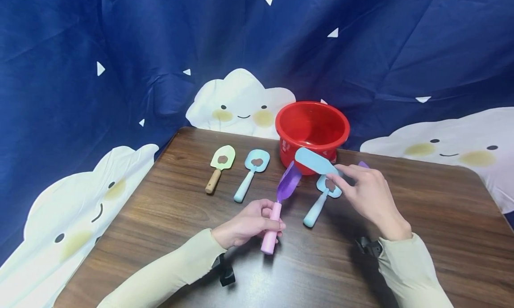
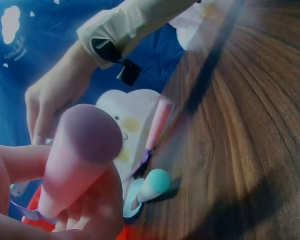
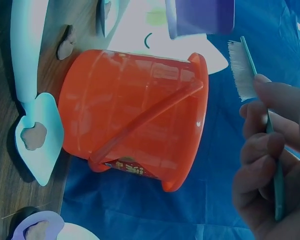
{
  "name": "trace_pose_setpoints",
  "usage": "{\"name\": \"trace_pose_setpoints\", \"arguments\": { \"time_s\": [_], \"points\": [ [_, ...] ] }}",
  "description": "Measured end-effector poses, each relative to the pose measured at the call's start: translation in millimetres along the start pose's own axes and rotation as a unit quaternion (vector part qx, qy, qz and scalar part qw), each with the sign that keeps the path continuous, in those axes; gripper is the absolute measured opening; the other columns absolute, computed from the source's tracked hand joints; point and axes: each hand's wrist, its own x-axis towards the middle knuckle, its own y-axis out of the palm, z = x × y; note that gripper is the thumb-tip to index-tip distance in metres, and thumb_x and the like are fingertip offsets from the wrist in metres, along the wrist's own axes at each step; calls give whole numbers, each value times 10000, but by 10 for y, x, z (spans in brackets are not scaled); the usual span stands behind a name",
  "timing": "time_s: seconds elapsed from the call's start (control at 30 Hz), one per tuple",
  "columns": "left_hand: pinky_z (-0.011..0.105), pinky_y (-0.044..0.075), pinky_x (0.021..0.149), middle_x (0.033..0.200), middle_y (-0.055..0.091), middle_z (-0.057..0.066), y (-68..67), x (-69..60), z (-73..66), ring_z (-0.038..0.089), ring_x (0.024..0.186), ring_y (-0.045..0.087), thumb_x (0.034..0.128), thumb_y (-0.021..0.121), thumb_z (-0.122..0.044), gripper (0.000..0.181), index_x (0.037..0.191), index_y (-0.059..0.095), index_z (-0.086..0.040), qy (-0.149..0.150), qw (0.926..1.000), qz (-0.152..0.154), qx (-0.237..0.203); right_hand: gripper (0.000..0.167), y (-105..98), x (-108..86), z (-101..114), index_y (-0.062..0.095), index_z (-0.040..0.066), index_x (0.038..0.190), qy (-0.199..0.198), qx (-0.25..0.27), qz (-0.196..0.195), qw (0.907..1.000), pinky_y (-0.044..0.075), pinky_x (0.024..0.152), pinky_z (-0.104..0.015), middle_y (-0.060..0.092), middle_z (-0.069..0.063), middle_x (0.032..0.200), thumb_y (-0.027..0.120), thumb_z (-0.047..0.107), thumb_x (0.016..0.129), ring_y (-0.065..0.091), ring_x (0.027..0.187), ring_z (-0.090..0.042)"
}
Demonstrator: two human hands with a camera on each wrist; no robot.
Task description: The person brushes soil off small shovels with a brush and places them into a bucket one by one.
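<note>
My left hand [image 1: 254, 223] grips the pink handle of a purple toy shovel [image 1: 289, 183], its blade pointing up and away in front of the bucket. In the left wrist view the handle's end [image 2: 92, 135] faces the camera. My right hand [image 1: 369, 194] pinches a light blue brush [image 1: 315, 160], raised before the red bucket [image 1: 313, 125]; its white bristles [image 3: 241, 70] show in the right wrist view. Beneath the brush lies a light blue toy shovel [image 1: 316, 210], blade partly covered. Brown patches show on the lying blades; whether holes or lumps I cannot tell.
To the left lie a green shovel [image 1: 222, 158] with a wooden handle and another light blue shovel [image 1: 250, 176]. Beyond the right hand lies a pink-handled purple tool [image 2: 157, 125], mostly hidden in the head view. A blue cloth [image 1: 140, 44] hangs behind the wooden table [image 1: 192, 254].
</note>
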Motion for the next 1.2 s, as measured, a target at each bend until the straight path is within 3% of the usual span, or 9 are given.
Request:
{"name": "trace_pose_setpoints", "arguments": {
  "time_s": [0.27,0.43,0.57,0.8,0.87,1.03,1.2],
  "points": [
    [265,578,625,844,532,102,-3,10,49,153,640,582,847,572,87,390,1122,315,-12,-181,9977,166,-638,343,-47,-6,1,719,7,1077,75,244,-16,9997,487,932,-576,742,-166,928,794,132,766,703,864,-363],
    [195,494,565,855,440,62,0,25,62,134,616,513,851,578,71,360,1096,329,-15,-45,9992,58,-398,342,-61,-17,4,717,5,1079,89,252,-17,9996,488,928,-572,741,-170,933,789,136,772,702,873,-368],
    [196,473,555,837,466,61,11,31,56,138,610,500,845,592,50,359,1108,353,2,40,9999,-89,-37,340,-65,-22,7,723,8,1068,45,253,-95,9996,487,922,-557,743,-163,924,799,126,758,706,863,-355],
    [223,453,650,904,427,76,93,11,18,171,730,471,751,517,77,372,1067,343,-16,130,9999,-101,-44,325,-83,-39,31,731,36,1067,38,417,-85,9991,474,943,-513,753,-120,910,798,130,763,712,844,-300],
    [223,445,679,922,412,78,112,5,10,169,758,465,750,513,87,391,1091,341,-1,168,9998,-73,-113,318,-89,-49,52,734,60,1074,79,509,-9,9987,504,952,-385,757,-85,900,794,139,772,706,829,-258],
    [210,447,694,920,428,71,136,10,8,156,755,484,793,534,102,409,1167,370,81,210,9997,27,-88,347,-68,-68,118,738,81,1082,-223,633,144,9976,445,759,-65,759,-49,924,811,130,746,702,813,-193],
    [208,469,701,897,456,52,139,32,27,140,749,511,817,557,95,352,1159,478,111,177,9998,63,0,333,0,-95,205,749,99,1053,-673,671,592,9937,480,666,-96,755,-11,898,821,159,733,677,745,-108]
  ]
}}
